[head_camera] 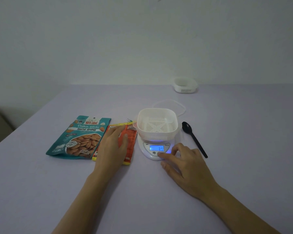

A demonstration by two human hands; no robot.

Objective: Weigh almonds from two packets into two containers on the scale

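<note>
Teal roasted almonds pouch (pixel 78 136) lies flat on the bench (pixel 41 191), just left of the left hand, label up, not touched by it. Next to it, partly overlapping its right edge, an orange almond packet (pixel 130 142) with yellow trim lies flat; a small clip (pixel 129 120) sits at its far end. Left hand (pixel 112 147) rests palm-down on top of the orange packet, fingers loosely extended and together, thumb out to the right on the packet face; flat press, not a pinch. Between the two hands sits the white digital scale (pixel 156 149), blue backlit display reading 39. Perforated white container (pixel 157 124) stands upright on the scale platform, beyond both hands; looks empty, no almonds visible inside. Packet's right edge runs just beside the scale base. Right hand (pixel 184 163) is at the near right of the scale, fingers curled, index fingertip touching the button area below the display; holds nothing. A clear lid or tray (pixel 181 107) lies behind the container, hard to make out. Black plastic spoon (pixel 194 138) lies on the bench just beyond and right of the right hand, bowl end away, handle angled toward the near right, untouched. Second white container (pixel 185 85) sits well beyond the right hand at the far edge of the bench, near the wall.
</note>
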